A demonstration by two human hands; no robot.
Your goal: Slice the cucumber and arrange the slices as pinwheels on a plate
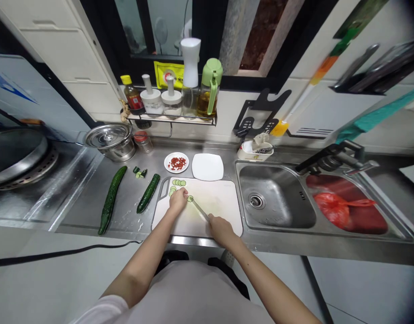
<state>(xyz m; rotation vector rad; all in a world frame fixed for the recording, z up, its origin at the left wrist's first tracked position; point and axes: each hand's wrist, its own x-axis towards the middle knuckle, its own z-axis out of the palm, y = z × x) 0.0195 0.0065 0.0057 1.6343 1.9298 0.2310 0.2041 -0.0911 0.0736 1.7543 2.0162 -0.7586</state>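
My right hand [222,228] grips the handle of a knife [200,210], whose narrow blade points up and left over the white cutting board [223,198]. At the blade's tip a single cucumber slice [190,198] shows. My left hand [178,200] is on the board just left of the tip, fingers curled together; whatever they hold is hidden. Beside and above that hand lie several cucumber slices [179,182], partly in a row. Left of the board rest a shorter piece of cucumber [148,193] and a long whole cucumber [112,200].
Behind the board stand a plate of chopped red pieces [167,164] and a white plate [207,167]. Cucumber ends [140,172], a lidded steel pot [114,141] and a red-lidded jar [143,142] are at left. A sink [277,198] with a red bag [333,210] is at right.
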